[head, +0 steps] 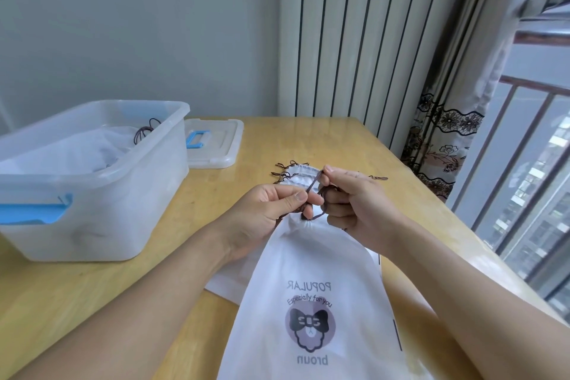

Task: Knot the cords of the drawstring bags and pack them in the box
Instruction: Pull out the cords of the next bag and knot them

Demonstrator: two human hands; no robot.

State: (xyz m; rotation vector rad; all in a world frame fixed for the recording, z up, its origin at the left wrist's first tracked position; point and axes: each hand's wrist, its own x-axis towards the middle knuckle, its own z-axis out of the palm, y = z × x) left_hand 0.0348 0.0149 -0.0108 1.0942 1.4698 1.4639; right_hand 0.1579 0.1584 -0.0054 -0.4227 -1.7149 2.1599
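Wooden table [216,194]; striped curtain [354,40]; floral drape [441,139]; window railing [524,148].

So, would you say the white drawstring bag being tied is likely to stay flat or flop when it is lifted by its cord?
Probably flops: the white drawstring bag drapes softly. It looks flat, likely light. The brown cord bends easily.

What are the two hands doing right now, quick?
Left hand: closed, pinching the brown cord of the white bag.
Right hand: closed, pinching the same cord.
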